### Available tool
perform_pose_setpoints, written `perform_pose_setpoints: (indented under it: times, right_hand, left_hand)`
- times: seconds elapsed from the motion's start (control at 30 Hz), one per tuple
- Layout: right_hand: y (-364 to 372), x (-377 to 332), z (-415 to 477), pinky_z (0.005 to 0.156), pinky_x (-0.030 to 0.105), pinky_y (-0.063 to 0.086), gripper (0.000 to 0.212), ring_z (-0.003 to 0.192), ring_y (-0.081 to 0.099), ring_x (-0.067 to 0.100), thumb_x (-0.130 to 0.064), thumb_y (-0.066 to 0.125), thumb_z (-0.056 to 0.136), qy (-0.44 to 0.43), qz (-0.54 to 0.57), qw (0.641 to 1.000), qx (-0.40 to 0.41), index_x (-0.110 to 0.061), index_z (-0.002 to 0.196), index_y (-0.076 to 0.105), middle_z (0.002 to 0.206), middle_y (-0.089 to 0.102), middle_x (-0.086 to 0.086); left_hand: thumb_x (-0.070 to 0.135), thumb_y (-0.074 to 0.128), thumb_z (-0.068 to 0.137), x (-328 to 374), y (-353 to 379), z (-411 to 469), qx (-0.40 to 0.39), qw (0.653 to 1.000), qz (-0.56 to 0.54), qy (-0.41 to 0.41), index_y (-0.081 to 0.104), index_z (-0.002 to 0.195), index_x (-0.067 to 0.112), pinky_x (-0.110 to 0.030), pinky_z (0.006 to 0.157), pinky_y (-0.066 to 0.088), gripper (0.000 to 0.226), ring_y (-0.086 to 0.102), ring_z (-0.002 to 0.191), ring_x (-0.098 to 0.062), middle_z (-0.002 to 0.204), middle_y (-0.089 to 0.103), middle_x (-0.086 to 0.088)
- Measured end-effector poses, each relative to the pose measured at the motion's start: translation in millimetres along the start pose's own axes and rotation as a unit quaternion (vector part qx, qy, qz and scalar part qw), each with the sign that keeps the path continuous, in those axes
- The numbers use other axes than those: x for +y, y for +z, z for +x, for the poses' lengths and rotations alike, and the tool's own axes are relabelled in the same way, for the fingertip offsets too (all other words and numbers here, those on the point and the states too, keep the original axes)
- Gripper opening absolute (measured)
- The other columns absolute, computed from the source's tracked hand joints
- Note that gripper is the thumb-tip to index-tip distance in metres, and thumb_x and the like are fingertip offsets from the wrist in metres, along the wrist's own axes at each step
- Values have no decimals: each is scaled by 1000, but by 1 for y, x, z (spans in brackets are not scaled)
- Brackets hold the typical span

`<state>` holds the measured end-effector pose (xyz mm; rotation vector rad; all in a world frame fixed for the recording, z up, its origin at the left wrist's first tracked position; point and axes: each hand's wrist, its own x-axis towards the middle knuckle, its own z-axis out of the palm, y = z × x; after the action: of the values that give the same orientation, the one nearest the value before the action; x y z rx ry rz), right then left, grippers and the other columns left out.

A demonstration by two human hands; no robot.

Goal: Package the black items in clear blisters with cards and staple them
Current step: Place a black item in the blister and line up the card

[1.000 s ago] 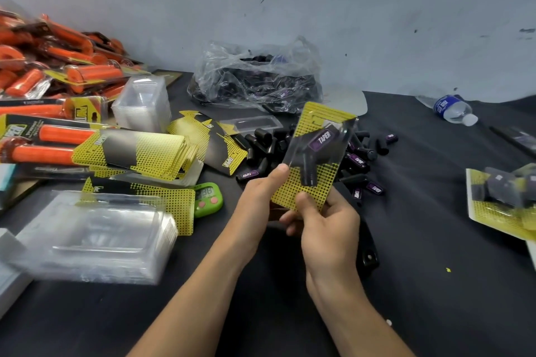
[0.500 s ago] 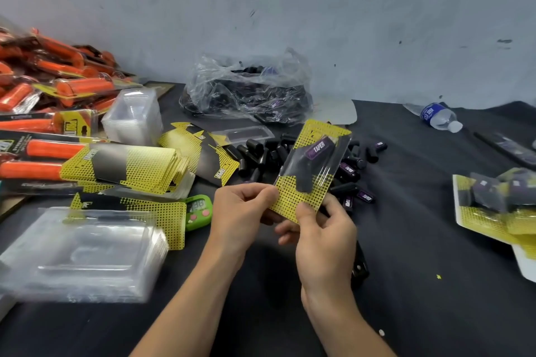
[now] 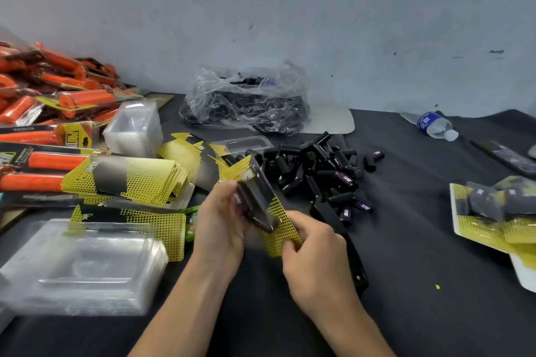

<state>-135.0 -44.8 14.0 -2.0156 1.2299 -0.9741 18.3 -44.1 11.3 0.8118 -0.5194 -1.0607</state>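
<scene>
The left hand (image 3: pixel 220 220) grips the blister pack (image 3: pixel 258 200) by its left side; the right hand (image 3: pixel 313 243) pinches the yellow card (image 3: pixel 285 233) at its near corner, above the table (image 3: pixel 412 246) centre. Align card and blister edges squarely before stapling.

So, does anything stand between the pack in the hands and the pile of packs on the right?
Nothing visible blocks it. The left hand and right hand grip the pack above the table. Between it and the pile of packs lie only the dark cloth and a flat black tool, low beside the right hand.
</scene>
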Motion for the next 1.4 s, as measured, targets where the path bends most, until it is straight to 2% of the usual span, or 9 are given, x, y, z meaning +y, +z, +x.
perform_pose_setpoints:
  times: [0.13, 0.33, 0.43, 0.57, 0.67, 0.8, 1.13, 1.33, 1.4]
  right_hand:
    - [-4, -1, -2, 68, 0, 44, 51, 81, 68, -5, -4, 71, 79, 4, 37, 996, 76, -36, 118, 74, 90, 77, -21]
    - [-26, 2, 7, 63, 14, 53, 28, 67, 71, 3, -24, 78, 80, -24, 287, 923, 256, -42, 102, 76, 78, 78, -9]
    - [-32, 7, 9, 69, 10, 54, 26, 72, 73, -1, -18, 79, 88, -20, 258, 931, 256, -44, 93, 75, 79, 78, -15]
    - [-33, 13, 12, 63, 5, 47, 23, 67, 69, -4, -16, 74, 93, 0, 170, 964, 204, -38, 84, 71, 74, 73, -27]
    - [-32, 18, 13, 50, 15, 44, 12, 44, 53, 10, -18, 70, 96, 8, 153, 979, 138, -23, 85, 70, 56, 65, -5]
    - [-29, 21, 14, 54, 27, 48, 20, 42, 59, 15, -11, 60, 101, 27, 213, 970, 112, -29, 97, 69, 51, 64, 4]
    - [-57, 10, 7, 38, 24, 37, 12, 38, 50, 15, -17, 65, 98, 53, 270, 961, 24, -19, 89, 72, 61, 68, 4]
    - [-98, 28, -26, 38, 25, 37, 28, 41, 49, 16, -16, 60, 105, 119, 338, 917, 175, -17, 82, 77, 64, 68, 12]
    - [-119, 38, -40, 41, 27, 39, 29, 43, 50, 16, -20, 61, 104, 146, 334, 903, 227, -21, 79, 77, 62, 68, 8]
  left_hand:
    - [22, 70, 77, 12, -6, 5, 76, 988, -136, 8, 84, 74, 17, -33, 72, 63, 15, 75, 75, -16, 86, 77, -4]
    - [16, 70, 85, 1, -7, 9, 74, 996, -50, -27, 76, 104, 4, -30, 68, 63, 23, 70, 77, -18, 96, 74, -12]
    - [19, 69, 82, -1, -5, 10, 70, 996, -38, -37, 71, 113, -2, -30, 77, 60, 38, 68, 81, -18, 99, 73, -13]
    - [15, 66, 91, 0, -5, 5, 93, 995, -3, -19, 78, 84, 9, -36, 87, 56, 15, 69, 78, -17, 88, 76, -8]
    - [14, 63, 100, 4, -1, 1, 109, 994, -31, 0, 76, 95, 8, -30, 71, 64, 15, 76, 79, -15, 94, 79, -10]
    - [19, 65, 93, 1, 5, -7, 66, 997, -33, -37, 70, 104, 7, -29, 67, 63, 18, 78, 89, -19, 105, 79, -11]
    - [11, 69, 76, 5, 16, -28, -18, 994, 100, -44, 78, 64, 15, -15, 51, 54, 15, 64, 54, -4, 64, 68, 0]
    - [5, 65, 97, -19, 91, -69, -154, 954, 243, -84, 80, 103, 12, -24, 65, 60, 18, 76, 83, -19, 93, 80, -7]
    - [-1, 64, 95, -34, 122, -81, -184, 936, 279, -105, 82, 98, 14, -30, 69, 61, 23, 73, 81, -22, 97, 79, -12]
